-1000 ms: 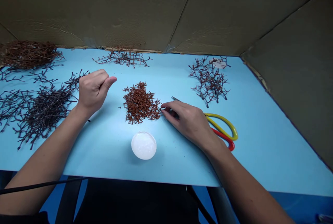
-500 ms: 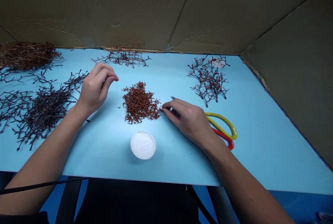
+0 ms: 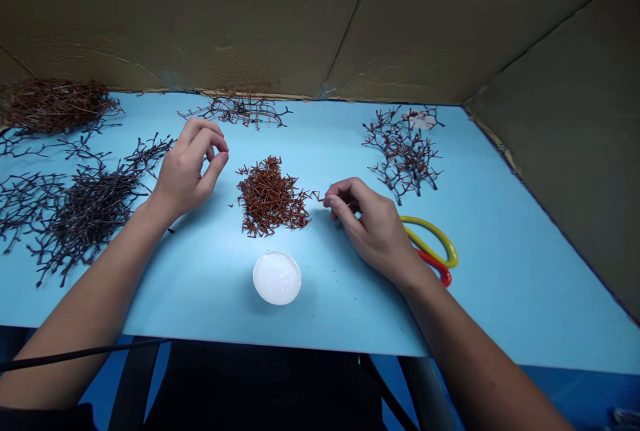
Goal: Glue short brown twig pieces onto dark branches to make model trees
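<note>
My right hand (image 3: 367, 224) pinches a small brown twig piece (image 3: 317, 197) between thumb and fingertips, just right of a heap of short reddish-brown twig pieces (image 3: 270, 197). On the other side of that heap, my left hand (image 3: 193, 167) hovers with curled fingers and the thumb slightly apart from them, nothing visible between. A small white bowl (image 3: 277, 277) stands in front of the heap, with a glossy white surface inside. Under and beyond my right wrist lie the yellow and red loop handles (image 3: 435, 237) of a tool, its other end mostly hidden by the hand.
Dark branching twigs (image 3: 93, 211) lie in a pile at the left, below a reddish-brown tangle (image 3: 60, 105). Thin branched pieces (image 3: 240, 111) rest along the back edge. Assembled-looking dark branches (image 3: 405, 151) lie at the right, near cardboard walls (image 3: 240, 24).
My right hand has moved slightly right and up from the heap's edge, with a twig piece now showing at its fingertips. My left thumb has come away from the fingers.
</note>
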Demonstrator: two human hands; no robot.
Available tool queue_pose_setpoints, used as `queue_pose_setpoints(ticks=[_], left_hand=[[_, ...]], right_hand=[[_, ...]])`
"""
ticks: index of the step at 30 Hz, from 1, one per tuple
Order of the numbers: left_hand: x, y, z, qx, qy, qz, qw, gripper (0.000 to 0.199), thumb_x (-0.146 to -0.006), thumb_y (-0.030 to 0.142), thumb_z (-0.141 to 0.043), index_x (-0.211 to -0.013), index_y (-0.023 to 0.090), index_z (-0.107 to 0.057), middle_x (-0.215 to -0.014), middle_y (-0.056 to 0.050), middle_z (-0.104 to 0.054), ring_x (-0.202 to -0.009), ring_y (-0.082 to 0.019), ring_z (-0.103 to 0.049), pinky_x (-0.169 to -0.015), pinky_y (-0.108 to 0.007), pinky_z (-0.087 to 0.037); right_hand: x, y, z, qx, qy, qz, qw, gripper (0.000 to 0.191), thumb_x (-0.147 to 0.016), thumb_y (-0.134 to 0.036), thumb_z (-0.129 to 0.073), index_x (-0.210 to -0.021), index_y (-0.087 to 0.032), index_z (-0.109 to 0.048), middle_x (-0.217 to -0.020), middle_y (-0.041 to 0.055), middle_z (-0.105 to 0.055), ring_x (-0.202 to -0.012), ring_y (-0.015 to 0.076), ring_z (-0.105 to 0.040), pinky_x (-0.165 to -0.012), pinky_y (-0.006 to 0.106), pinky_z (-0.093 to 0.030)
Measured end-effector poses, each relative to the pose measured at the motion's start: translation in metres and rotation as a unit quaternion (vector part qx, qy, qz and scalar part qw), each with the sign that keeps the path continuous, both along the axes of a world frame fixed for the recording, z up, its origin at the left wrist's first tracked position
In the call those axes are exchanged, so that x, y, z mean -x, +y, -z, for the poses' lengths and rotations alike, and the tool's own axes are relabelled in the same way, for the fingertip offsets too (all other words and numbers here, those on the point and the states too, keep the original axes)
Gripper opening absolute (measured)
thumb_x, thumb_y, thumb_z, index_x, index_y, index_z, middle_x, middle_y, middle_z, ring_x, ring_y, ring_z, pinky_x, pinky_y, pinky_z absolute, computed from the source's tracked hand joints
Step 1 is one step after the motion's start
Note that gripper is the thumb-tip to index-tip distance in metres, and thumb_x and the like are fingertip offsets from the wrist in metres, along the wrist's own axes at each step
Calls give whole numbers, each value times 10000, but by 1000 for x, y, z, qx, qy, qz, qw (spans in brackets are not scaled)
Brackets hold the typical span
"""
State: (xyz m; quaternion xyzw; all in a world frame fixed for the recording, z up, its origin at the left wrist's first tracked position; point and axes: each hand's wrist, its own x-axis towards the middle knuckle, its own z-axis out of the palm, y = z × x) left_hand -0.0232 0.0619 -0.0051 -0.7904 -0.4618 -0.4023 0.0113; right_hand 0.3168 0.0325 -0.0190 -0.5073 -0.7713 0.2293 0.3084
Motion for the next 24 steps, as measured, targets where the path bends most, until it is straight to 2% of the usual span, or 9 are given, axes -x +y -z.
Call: queue_pose_setpoints(ticks=[2, 5, 9, 18, 24], left_hand=[[2, 1, 1, -3, 13, -1, 1000, 92, -1012, 176, -613, -1023, 219, -695, -1247, -121, -665, -798, -173, -636, -668, -349, -553], [4, 2, 3, -12, 20, -2, 1000, 127, -1010, 183, -651, -1030, 248, -758, -1271, -105, -669, -784, -169, -639, -693, -370, -559], [6, 4, 5, -13, 16, 4, 1000, 93, -984, 215, -716, -988, 269, -792, -1270, -86, -678, -787, -167, -645, -706, -376, -563], [6, 4, 5, -34, 5, 15, 999, 72, -905, 178, -779, -869, 241, -772, -1238, -84, -665, -793, -164, -645, -731, -374, -563], [3, 2, 2, -26, 5, -2, 1000, 81, -880, 169, -779, -867, 238, -739, -1210, -86, -654, -763, -162, -603, -696, -370, -551]], right_hand=[[0, 0, -1, 23, 42, 7, 999, 158, -1068, -357, -574, -1017, -225, -646, -844, 51, -742, -705, 188, -680, -653, 334, -518], [0, 0, 0, 55, 114, 6, 992, 214, -1065, -420, -603, -1041, -216, -662, -928, 73, -754, -736, 186, -698, -617, 323, -544], [1, -1, 1, 86, 165, 0, 983, 286, -1051, -487, -642, -1054, -204, -683, -995, 96, -780, -732, 181, -724, -579, 315, -563], [3, -1, -2, 39, 80, -2, 996, 171, -1033, -358, -640, -1025, -204, -713, -902, 62, -770, -726, 187, -737, -658, 343, -553], [3, 0, -1, 29, 70, -3, 997, 164, -1036, -357, -640, -1014, -209, -708, -949, 68, -777, -728, 187, -739, -668, 349, -553]])
